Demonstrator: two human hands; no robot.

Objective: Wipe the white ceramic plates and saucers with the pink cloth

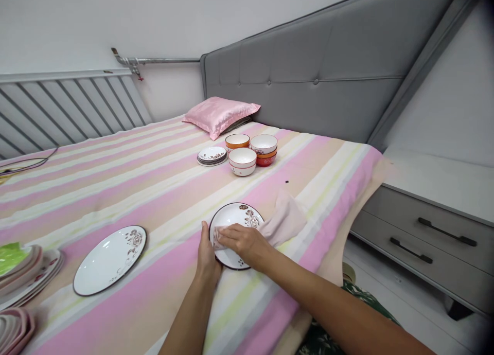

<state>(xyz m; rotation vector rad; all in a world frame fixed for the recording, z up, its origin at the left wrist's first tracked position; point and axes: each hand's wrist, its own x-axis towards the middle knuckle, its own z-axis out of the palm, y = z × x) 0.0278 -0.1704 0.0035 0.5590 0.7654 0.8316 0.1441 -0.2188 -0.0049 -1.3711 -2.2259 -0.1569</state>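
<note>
A round white plate (233, 217) with a dark rim and brown flowers is just above the striped bedspread, in front of me. My left hand (207, 252) grips its left edge, thumb along the rim and fingers hidden underneath. My right hand (247, 244) presses a pale pink cloth (285, 218) onto the plate's face, fingers closed over it. The cloth's loose end trails right onto the bed. To the left lies an oval white plate (110, 262) with the same brown flower pattern.
Stacked bowls (243, 162) and a pile of small plates (212, 154) stand farther back, before a pink pillow (221, 114). More stacked dishes (31, 278) sit at the left edge. A drawer cabinet (428, 231) stands right of the bed; a grey headboard (301, 61) rises behind.
</note>
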